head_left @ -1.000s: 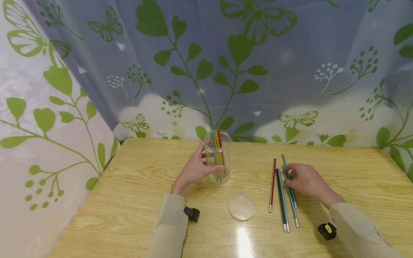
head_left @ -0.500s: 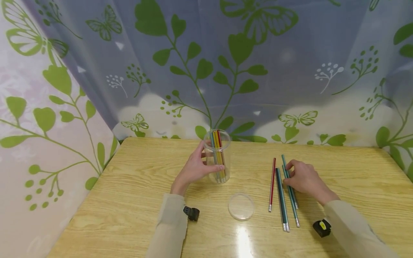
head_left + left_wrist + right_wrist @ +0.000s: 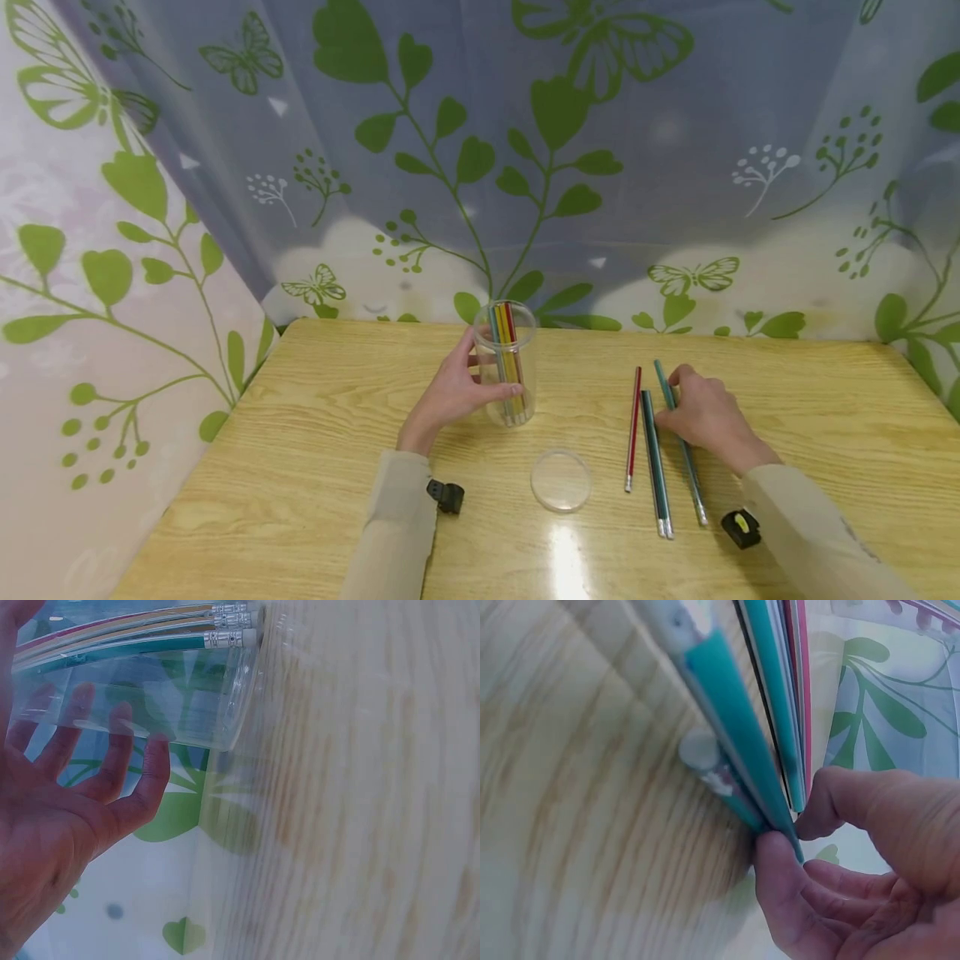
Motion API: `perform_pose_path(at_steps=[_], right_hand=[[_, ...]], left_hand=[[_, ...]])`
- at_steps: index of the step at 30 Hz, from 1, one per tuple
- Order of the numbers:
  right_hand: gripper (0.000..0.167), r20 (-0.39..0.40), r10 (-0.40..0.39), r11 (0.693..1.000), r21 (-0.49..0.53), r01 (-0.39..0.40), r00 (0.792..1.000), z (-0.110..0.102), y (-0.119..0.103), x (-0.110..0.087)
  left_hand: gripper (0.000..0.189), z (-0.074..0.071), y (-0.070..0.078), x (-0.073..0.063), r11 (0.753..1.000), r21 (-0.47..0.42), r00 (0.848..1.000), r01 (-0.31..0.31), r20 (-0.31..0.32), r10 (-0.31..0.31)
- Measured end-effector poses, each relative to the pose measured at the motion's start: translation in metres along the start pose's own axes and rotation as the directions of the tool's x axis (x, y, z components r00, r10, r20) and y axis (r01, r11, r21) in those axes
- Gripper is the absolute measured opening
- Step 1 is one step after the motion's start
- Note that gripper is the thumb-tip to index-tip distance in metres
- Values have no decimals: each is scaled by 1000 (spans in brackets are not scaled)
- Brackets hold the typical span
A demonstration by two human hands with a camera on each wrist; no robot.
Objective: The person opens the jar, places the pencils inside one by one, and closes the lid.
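Observation:
My left hand [image 3: 450, 392] grips a clear plastic jar [image 3: 529, 379] that stands upright near the table's back edge. Inside it, several pencils [image 3: 504, 333] in yellow, red and teal stand with their eraser ends down, as the left wrist view shows. Over on the right, my right hand [image 3: 708, 417] pinches two teal pencils [image 3: 739, 705] between thumb and fingers. Their eraser ends point toward me, side by side, close over the wood. A red pencil [image 3: 633, 433] and a pair of dark green pencils [image 3: 656, 475] lie just left of that hand.
A round clear lid [image 3: 561, 481] lies flat on the wooden table [image 3: 300, 500], between the jar and the loose pencils. Behind the table hangs a curtain [image 3: 480, 208] printed with leaves and butterflies; a similar one is at the left.
The two teal pencils, apart at their eraser ends before, have come together in my right hand, which has shifted slightly left and away from me. My left hand and the jar stay put.

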State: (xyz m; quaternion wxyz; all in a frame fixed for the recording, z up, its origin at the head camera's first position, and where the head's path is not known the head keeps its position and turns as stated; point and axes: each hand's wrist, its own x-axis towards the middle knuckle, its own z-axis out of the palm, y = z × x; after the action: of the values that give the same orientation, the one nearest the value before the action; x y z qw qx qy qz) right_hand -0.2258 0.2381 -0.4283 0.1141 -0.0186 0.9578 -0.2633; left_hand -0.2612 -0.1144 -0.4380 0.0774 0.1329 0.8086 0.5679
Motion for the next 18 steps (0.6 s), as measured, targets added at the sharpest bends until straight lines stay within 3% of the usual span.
perform_pose_path(at_steps=[7, 18], right_hand=[[70, 14, 20, 996, 88, -21, 1000, -3, 5, -2], [67, 19, 34, 991, 126, -36, 999, -8, 13, -6]], left_hand=[[91, 0, -1, -1, 1000, 5, 1000, 1, -3, -1], [92, 0, 1, -1, 1000, 11, 1000, -1, 2, 1]])
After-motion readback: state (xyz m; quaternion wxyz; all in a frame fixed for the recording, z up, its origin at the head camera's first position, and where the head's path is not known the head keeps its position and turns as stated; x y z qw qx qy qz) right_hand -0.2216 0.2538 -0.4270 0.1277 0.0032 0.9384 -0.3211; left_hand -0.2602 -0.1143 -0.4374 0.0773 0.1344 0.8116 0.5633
